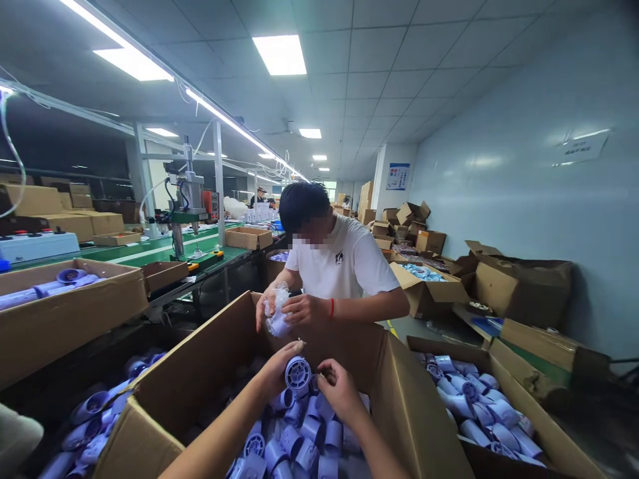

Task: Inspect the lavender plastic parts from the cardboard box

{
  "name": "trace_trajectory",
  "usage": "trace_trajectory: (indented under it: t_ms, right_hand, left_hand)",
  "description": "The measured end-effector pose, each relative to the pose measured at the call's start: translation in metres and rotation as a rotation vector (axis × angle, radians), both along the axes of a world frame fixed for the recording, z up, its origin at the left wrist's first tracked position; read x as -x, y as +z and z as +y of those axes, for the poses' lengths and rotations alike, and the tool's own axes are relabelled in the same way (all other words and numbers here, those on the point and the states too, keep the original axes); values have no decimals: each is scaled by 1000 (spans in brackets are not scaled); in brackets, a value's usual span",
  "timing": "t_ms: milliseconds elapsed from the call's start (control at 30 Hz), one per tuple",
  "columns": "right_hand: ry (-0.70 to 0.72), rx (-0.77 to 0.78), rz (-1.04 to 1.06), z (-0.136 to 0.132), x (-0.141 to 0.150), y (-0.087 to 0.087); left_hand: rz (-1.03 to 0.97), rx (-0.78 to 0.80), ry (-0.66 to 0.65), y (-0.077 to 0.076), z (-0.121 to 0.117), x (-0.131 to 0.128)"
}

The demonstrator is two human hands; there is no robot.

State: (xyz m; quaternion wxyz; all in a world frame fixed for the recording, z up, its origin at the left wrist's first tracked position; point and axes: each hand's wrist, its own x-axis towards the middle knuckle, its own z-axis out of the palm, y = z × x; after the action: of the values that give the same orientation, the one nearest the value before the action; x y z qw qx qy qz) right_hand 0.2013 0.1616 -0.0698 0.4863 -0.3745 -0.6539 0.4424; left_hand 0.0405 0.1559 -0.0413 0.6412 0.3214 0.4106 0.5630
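Note:
My left hand (pixel 277 367) grips a lilac plastic part (pixel 298 374) whose round, spoked end faces me. My right hand (pixel 341 391) is just right of that part, its thumb and fingertips drawn together. Whether something small sits in that pinch I cannot make out. Both hands are over a large open cardboard box (pixel 417 416), where many loose lilac cylindrical parts (pixel 312 429) lie in a heap. Across the box, a person in a white T-shirt (pixel 352 256) holds a whitish object in clear plastic (pixel 279 313) with both hands.
Another carton of lilac parts (pixel 492 402) stands at the right, and more parts (pixel 92 426) lie at the lower left. A cardboard tray (pixel 74 313) sits beside the green workbench (pixel 134 249), which carries a press machine (pixel 187 199). Several cartons (pixel 522 286) line the right wall.

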Motion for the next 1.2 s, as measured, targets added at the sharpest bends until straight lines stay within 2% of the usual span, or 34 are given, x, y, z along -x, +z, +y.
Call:
trace_trajectory:
  t_ms: [167,333,467,567,733,900,1000,1100,1200]
  right_hand:
    - [-12,95,178,-1,1,12]
    - [-51,226,368,1,-9,23]
    - [6,306,428,-3,-11,27]
    - [76,360,470,-10,-7,30]
    - [208,460,610,-19,-6,38]
    - [289,533,761,-20,-9,42]
    - [294,525,802,-19,-11,41]
    - [282,517,808,-19,-12,41]
    - [229,505,832,-20,-13,44]
  left_hand:
    - [-41,-8,22,6,0,2]
    - [3,233,16,13,2,12]
    - [-14,276,-26,16,1,14]
    - [-9,269,-109,18,-5,5]
    - [-33,147,-345,17,-15,-6]
    - [-160,66,-374,18,-19,-7]
    - [-132,21,-407,18,-22,-9]
    - [38,-13,-346,17,-20,-9]
    - [354,-159,-100,16,-11,-5]
